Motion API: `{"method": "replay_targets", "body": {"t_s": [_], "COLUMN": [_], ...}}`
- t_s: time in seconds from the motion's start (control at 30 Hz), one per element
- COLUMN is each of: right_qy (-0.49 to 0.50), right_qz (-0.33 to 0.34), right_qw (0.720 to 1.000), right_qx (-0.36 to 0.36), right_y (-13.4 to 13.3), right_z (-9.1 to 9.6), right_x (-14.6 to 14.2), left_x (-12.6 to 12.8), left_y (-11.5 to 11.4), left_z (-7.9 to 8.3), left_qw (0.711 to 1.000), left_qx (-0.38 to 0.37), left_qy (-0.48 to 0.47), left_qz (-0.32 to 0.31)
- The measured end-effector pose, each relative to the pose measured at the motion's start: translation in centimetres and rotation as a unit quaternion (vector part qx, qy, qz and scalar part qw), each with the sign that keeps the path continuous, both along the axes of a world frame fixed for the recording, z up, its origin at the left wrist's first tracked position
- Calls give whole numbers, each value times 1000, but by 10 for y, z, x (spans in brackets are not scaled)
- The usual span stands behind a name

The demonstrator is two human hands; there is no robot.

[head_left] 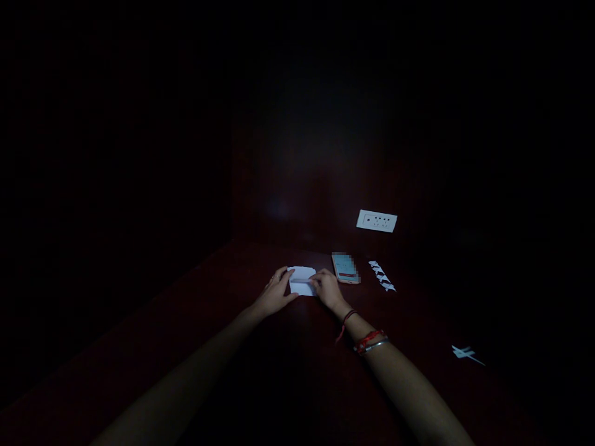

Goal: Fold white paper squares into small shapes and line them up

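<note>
A small white paper (303, 288) lies on the dark reddish table in front of me, with a raised crease or fold running across its middle. My left hand (277, 295) grips its left side, the thumb at the lower left edge and the fingers at the upper left. At the right side, my right hand (326, 288) has its thumb and fingers pinched together on the paper near the crease. Exactly how the fingertips meet the paper is too small to make out. Bracelets circle my right wrist.
Just right of my right hand lies a phone (346, 268) with its screen lit. Beyond it is a folded zigzag strip of white paper (382, 276). Some narrow paper pieces (466, 354) lie farther right. A socket plate (377, 221) is on the back wall. The surroundings are very dark.
</note>
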State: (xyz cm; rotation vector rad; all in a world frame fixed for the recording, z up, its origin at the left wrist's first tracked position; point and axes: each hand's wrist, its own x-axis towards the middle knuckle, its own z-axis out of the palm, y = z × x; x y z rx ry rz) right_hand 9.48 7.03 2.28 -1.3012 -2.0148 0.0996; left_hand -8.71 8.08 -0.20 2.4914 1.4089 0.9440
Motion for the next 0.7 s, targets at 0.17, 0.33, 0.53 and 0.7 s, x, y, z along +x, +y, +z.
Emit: {"method": "replay_targets", "body": {"t_s": [0.17,0.33,0.53,0.7], "right_qy": [47,66,-30,-55], "right_qz": [-34,51,141,172], "right_qw": [997,995,987,979], "right_qx": [54,51,-69,-96], "right_y": [-22,-54,-75,-80], "right_z": [16,26,11,3], "right_x": [34,72,97,112], "left_x": [2,13,33,40], "left_y": [-4,-18,-44,-55], "left_z": [3,13,21,27], "left_qw": [999,995,958,926], "left_qx": [36,95,64,45], "left_qy": [-23,-31,87,146], "left_qz": [16,-26,-266,-344]}}
